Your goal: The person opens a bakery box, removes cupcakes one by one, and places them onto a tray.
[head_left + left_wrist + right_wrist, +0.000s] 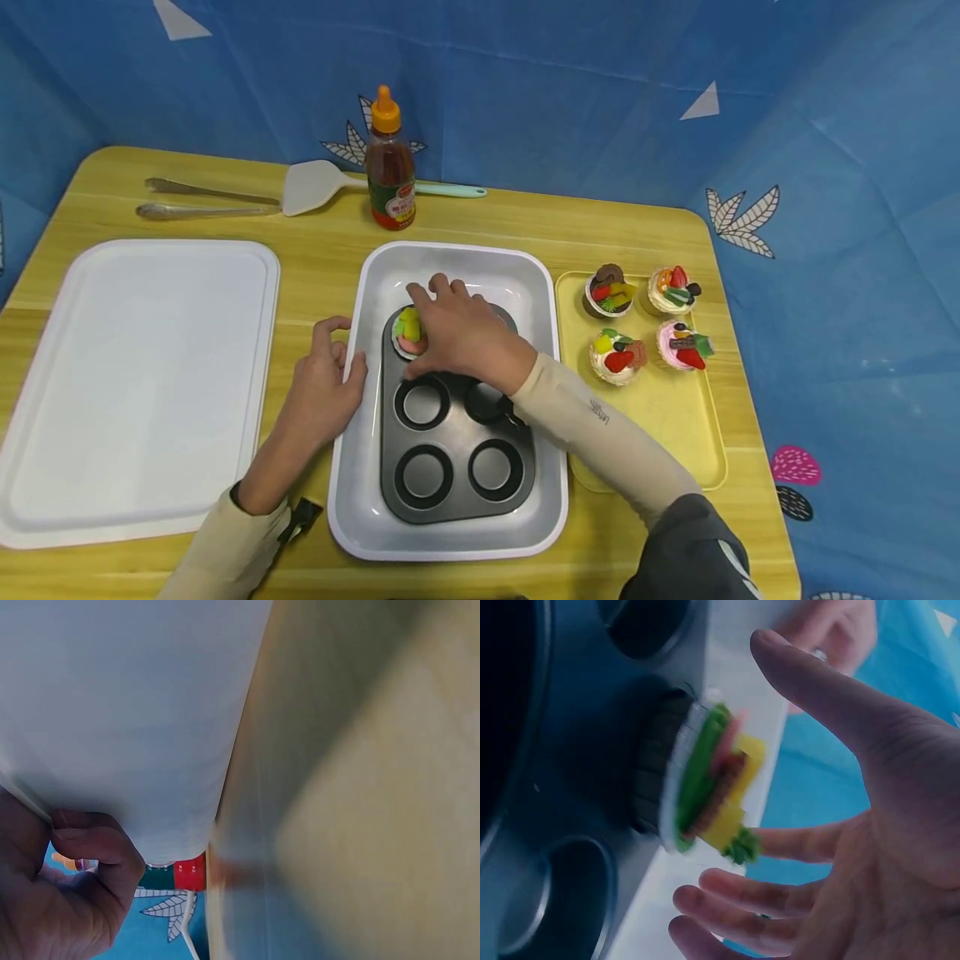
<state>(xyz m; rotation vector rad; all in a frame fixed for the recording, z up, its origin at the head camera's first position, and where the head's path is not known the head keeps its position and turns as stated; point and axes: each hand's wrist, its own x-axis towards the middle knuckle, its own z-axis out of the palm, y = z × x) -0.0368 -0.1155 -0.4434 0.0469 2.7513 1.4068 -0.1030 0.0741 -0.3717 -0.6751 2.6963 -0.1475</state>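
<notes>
A cupcake [409, 333] topped with fruit and green leaves sits in the far left cup of a dark muffin tin [459, 433]. My right hand [463, 329] is over the tin beside this cupcake, its fingers and thumb spread around it. In the right wrist view a gap shows between thumb and cupcake [712, 780], and the fingertips are close to its topping. The tin lies inside a deep white tray [352, 533]. My left hand [324, 385] grips the tray's left rim; in the left wrist view its fingers [112, 859] curl against the rim.
Several cupcakes [618, 358] stand on a yellow tray [660, 442] to the right. On the left lies a white lid-like tray [150, 375]. A sauce bottle [392, 179], a white spatula [311, 185] and two metal-handled utensils [206, 211] are along the back edge.
</notes>
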